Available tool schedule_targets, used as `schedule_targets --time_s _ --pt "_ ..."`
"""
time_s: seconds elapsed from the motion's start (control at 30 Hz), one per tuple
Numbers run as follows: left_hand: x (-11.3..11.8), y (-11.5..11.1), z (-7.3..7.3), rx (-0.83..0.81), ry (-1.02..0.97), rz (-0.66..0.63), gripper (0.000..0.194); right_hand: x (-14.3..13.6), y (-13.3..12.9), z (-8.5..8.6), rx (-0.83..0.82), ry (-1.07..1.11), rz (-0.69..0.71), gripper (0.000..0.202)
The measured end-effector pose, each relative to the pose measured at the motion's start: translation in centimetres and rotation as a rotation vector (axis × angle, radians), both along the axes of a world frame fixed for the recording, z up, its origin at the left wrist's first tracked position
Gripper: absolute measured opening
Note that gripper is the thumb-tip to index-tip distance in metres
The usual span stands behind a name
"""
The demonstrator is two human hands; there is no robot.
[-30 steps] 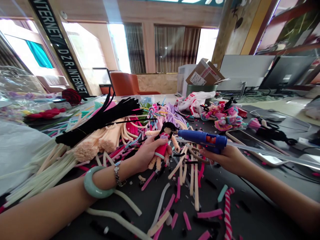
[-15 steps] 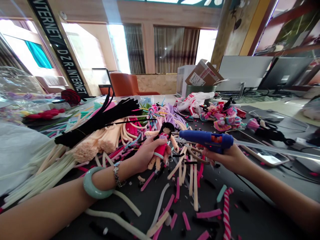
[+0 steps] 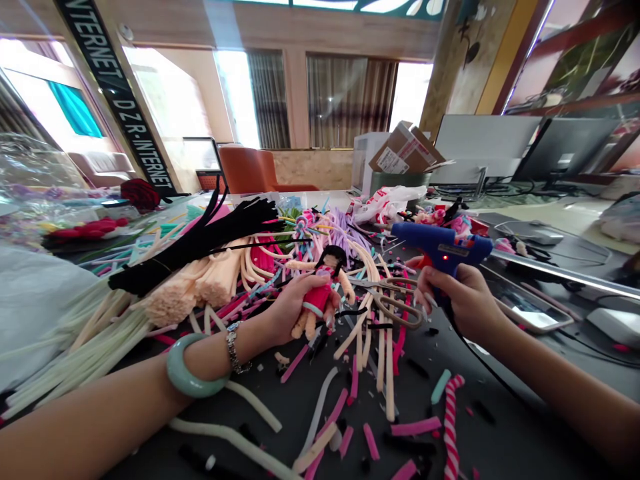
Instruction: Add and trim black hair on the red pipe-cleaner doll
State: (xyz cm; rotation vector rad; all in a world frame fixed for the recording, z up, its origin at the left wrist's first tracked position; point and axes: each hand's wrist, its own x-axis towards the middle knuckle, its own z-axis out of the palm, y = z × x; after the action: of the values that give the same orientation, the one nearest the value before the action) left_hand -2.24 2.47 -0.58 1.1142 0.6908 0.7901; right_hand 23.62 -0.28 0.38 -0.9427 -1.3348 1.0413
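My left hand (image 3: pixel 299 301) is closed around a small doll (image 3: pixel 319 298) made of pipe cleaners, with black hair, peach limbs and a red-pink dress with a pale hem. My right hand (image 3: pixel 457 297) grips a blue glue gun (image 3: pixel 440 244) by its handle; a red light glows on its side. A clear glue stick (image 3: pixel 540 268) sticks out of the gun's back, and its nozzle points left, apart from the doll. Between my hands, scissors (image 3: pixel 397 300) with beige handles lie on peach pipe cleaners (image 3: pixel 373 333).
Bundles of black pipe cleaners (image 3: pixel 195 247) and peach ones (image 3: pixel 175 297) lie at the left. Cut pieces (image 3: pixel 415 425) scatter over the dark table (image 3: pixel 250 460). A phone (image 3: pixel 537 310), a power cord and monitors (image 3: pixel 487 148) are at the right. A cardboard box (image 3: pixel 407 150) stands behind.
My right hand has drawn the glue gun away from the doll, up and to the right. The scissors now show fully. My left hand keeps the doll nearly in place, slightly tilted.
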Motion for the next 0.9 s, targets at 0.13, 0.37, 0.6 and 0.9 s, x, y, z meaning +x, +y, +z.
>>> schedule_targets --time_s 0.13,0.37,0.6,0.9 --pt "0.0 0.1 -0.1 -0.029 -0.022 -0.045 0.042 0.3 0.8 0.0 0.055 0.099 -0.138 0.026" --pt "-0.3 0.2 -0.4 -0.018 -0.055 -0.102 0.034 3.0 3.3 -1.2 -0.018 -0.528 -0.558 0.043" --pt "-0.1 -0.1 -0.2 -0.030 -0.071 -0.095 0.021 5.1 4.8 -1.9 -0.096 -0.887 -0.661 0.048" --pt "-0.3 0.0 -0.4 -0.093 -0.084 -0.109 0.019 6.3 6.1 -3.0 -0.154 -1.113 -0.712 0.050"
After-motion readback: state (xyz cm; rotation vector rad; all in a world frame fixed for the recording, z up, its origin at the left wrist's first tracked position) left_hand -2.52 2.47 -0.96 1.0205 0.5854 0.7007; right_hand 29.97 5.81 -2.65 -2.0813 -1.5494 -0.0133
